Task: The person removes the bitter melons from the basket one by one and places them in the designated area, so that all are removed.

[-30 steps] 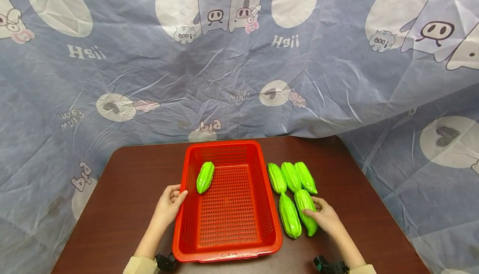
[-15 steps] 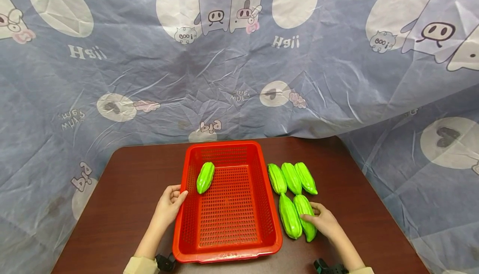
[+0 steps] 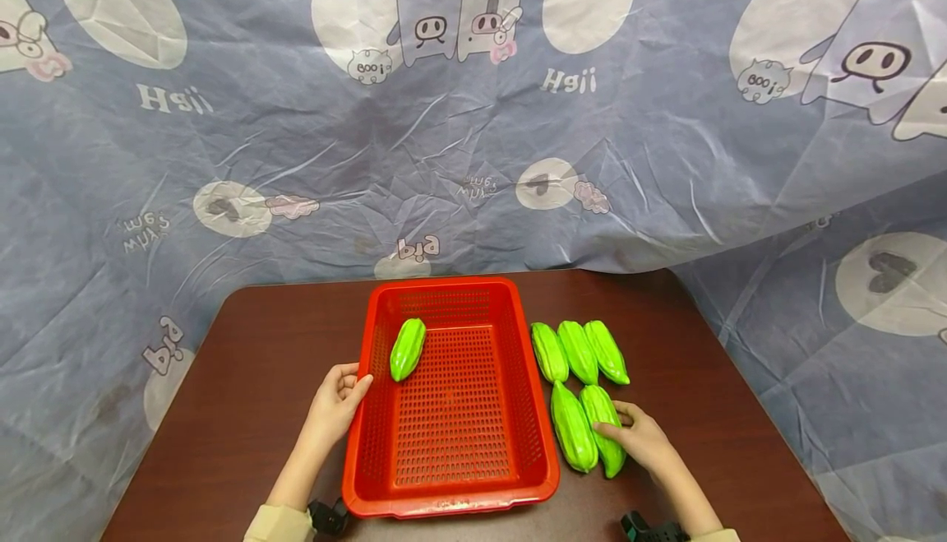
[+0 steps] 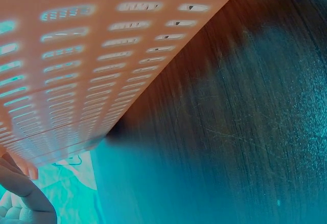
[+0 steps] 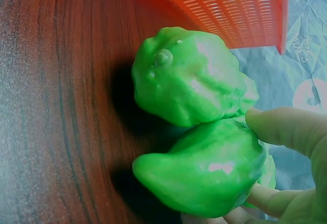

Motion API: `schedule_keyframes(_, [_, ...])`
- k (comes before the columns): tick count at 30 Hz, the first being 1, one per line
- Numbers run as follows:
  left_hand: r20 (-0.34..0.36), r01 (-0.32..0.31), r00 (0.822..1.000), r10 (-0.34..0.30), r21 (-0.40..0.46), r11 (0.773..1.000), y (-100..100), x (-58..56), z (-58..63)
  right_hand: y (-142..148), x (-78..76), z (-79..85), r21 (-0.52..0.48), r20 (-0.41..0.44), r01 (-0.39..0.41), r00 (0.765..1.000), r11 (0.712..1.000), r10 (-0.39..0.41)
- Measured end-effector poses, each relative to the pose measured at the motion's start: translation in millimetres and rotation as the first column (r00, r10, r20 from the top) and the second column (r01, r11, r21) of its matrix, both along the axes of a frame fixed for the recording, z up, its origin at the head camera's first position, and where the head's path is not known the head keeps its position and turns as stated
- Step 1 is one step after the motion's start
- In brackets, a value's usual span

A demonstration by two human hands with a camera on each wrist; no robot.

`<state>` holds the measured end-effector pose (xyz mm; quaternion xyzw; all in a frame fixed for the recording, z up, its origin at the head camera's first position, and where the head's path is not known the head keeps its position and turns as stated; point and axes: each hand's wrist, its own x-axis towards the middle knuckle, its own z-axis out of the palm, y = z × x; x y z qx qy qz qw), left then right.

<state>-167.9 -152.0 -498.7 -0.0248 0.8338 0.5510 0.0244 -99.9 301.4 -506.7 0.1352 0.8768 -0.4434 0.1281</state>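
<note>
My left hand (image 3: 333, 402) grips the left rim of a red plastic basket (image 3: 451, 506), thumb over the edge. In the basket's far left part lies one bright green bitter melon (image 3: 408, 349). On the table to the right, my right hand (image 3: 647, 437) holds another bitter melon (image 3: 598, 402) between thumb and fingers. That one lies beside a second near-row melon (image 3: 573, 431). Behind them is a row of three more, including a bitter melon (image 3: 579, 351) in its middle. The right wrist view shows the held melon's pointed tip (image 5: 148, 165) toward the camera.
The brown table (image 3: 274, 345) carries everything, with the basket's perforated wall (image 4: 76, 70) standing close to my left wrist. A blue-grey cartoon cloth (image 3: 444, 131) hangs behind the table and along its sides.
My right hand has shifted the held bitter melon slightly toward me and to the left, beside the other near one. During the last half second it has hardly moved. My left hand stays on the rim.
</note>
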Motion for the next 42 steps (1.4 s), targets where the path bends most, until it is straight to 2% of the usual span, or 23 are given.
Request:
schedule_keyframes(26, [0.008,-0.002,1.0,0.002,-0.009,1.0,0.0,1.3,2.4,4.9,1.0,6.9,0.001,0.039,-0.003,0.999,1.0,0.003])
schedule_keyframes(32, [0.012,-0.002,1.0,0.002,-0.006,1.0,0.0,1.0,2.7,10.6,-2.3,16.7,0.012,0.035,0.0,0.999,1.0,-0.001])
schedule_keyframes(42, [0.018,-0.001,1.0,0.001,0.002,1.0,-0.2,1.3,1.9,13.3,-6.5,43.6,-0.006,-0.003,0.033,0.999,0.999,-0.033])
